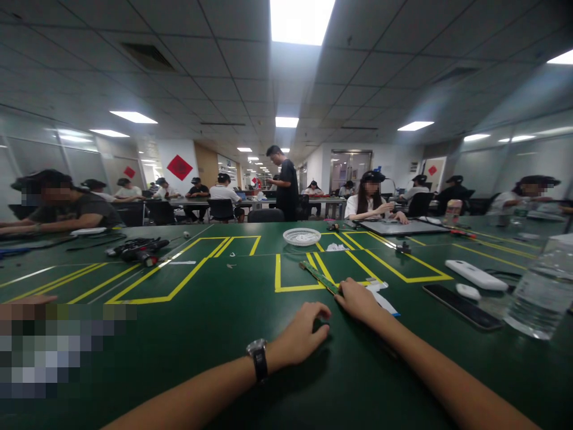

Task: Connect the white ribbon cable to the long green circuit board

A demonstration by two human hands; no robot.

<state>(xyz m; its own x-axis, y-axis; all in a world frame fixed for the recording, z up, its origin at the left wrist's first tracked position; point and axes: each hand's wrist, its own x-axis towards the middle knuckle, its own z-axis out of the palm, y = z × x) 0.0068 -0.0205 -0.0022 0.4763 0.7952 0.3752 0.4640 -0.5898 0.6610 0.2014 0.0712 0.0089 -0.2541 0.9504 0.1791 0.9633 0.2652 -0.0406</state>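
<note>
My right hand (358,301) is closed on the near end of a long, narrow green circuit board (316,275). The board slants away to the left, across a yellow tape outline on the green table (215,358). Just left of it, my left hand (299,334), with a watch (258,359) on the wrist, is held low over the table. Its fingers are curved and apart, with nothing between them. Beside my right hand lies a white paper scrap (381,297) with a blue edge, partly hidden by the hand.
A round white basket (301,243) stands ahead. To the right are a black phone (463,306), a white rounded case (468,292), a white block (475,275) and a large clear water container (539,292). Black tools (141,249) lie left. Another person's hand (31,303) reaches in at far left.
</note>
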